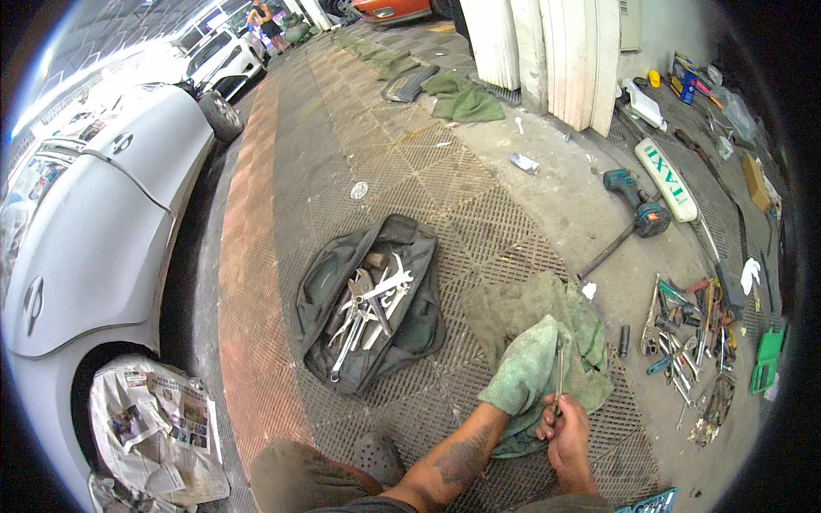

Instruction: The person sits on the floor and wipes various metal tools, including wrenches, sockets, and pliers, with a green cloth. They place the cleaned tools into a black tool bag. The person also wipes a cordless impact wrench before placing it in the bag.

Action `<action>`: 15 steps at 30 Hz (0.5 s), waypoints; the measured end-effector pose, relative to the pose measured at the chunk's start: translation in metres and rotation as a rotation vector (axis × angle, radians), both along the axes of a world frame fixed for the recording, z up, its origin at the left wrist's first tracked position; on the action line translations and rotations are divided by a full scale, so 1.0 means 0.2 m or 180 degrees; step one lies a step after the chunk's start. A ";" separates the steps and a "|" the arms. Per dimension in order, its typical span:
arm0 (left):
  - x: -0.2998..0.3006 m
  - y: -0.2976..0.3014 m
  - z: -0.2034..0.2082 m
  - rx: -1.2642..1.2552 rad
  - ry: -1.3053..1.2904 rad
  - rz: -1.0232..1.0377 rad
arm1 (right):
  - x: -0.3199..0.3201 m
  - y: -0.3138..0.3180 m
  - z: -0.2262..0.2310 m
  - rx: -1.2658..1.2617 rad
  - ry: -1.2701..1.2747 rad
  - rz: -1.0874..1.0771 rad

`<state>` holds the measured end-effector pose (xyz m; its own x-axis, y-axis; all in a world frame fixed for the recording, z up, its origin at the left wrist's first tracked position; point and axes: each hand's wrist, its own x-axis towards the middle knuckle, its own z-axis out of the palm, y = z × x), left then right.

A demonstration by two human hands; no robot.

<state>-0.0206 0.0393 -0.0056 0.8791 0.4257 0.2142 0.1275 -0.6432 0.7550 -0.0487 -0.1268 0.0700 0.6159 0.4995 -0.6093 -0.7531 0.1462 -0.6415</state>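
Observation:
My left hand is inside a fold of green cloth (523,366), which hides its fingers; the cloth bulges around it and meets a slim metal wrench (560,369). My right hand (564,427) is closed round the lower end of that wrench, which points away from me. More of the green cloth spreads over the floor mat beneath both hands. Left of them lies an open dark tool bag (410,338) with several wrenches (376,299) piled in it. A dark socket (624,340) rests on the floor beyond my right hand.
Loose hand tools (688,333) lie in a heap at the right, near a green case (764,363). A cordless impact wrench (637,205) and a white roof sign (667,179) lie farther off. A silver car (94,231) stands along the left; a person (267,26) is far behind.

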 end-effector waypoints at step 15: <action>-0.01 -0.04 0.00 -0.1735 0.0060 0.0200 | 0.06 -0.06 -0.13 -0.1550 -0.2475 0.0427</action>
